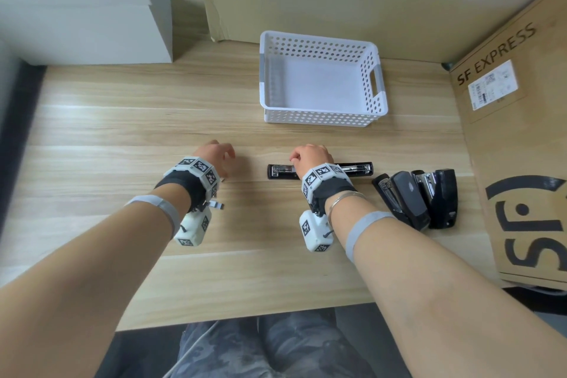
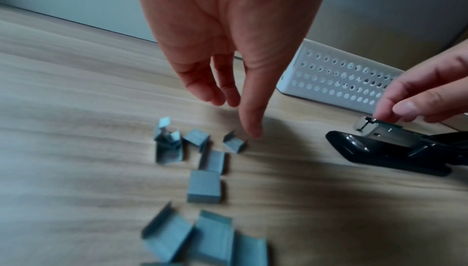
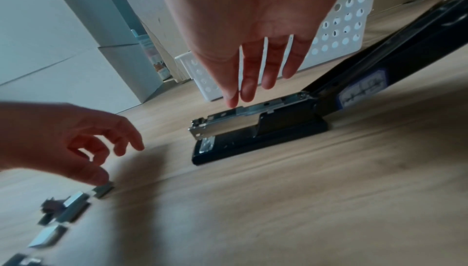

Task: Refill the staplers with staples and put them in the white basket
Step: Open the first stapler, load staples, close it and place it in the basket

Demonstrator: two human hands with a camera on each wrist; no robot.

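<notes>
Fingers of the right hand (image 3: 243,36) hang straight, touching the opened stapler (image 3: 255,130); left of it, the left hand (image 2: 228,36) spreads loosely over staple strips (image 2: 202,186).

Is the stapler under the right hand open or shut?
Open. The stapler lies unfolded flat on the table, its metal staple channel exposed, and the right hand touches that channel. Whether staples are loaded, cannot tell.

a black stapler (image 1: 320,171) lies flung open flat before the empty white basket (image 1: 321,80); more black staplers (image 1: 417,198) cluster right, grey staple strips (image 2: 204,186) scattered left.
</notes>
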